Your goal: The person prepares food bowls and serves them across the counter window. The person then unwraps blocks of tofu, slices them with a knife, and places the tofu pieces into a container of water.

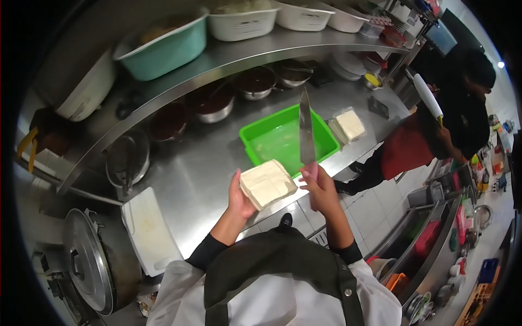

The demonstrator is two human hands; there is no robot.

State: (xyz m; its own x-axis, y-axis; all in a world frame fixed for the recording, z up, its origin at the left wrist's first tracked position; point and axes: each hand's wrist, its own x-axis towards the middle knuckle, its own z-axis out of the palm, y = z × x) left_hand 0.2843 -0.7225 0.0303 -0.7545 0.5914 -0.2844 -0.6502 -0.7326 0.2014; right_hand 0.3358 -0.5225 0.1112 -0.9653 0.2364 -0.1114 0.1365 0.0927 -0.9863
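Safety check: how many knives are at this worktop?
1: the knife in the right hand, blade in front of the green tub; others may hide among the bowls.

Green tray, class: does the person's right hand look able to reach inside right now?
Probably yes: the right hand is near the open-topped green tray, though a knife fills its grip.

Steel table (pixel 185 168) w/ long metal shelf (pixel 304 49) above; pale tile floor (pixel 375 209) w/ slotted grate (pixel 321 238). 2nd metal counter (pixel 445 244) on R, approx. opp.; small bright light (pixel 501 64) upper R.
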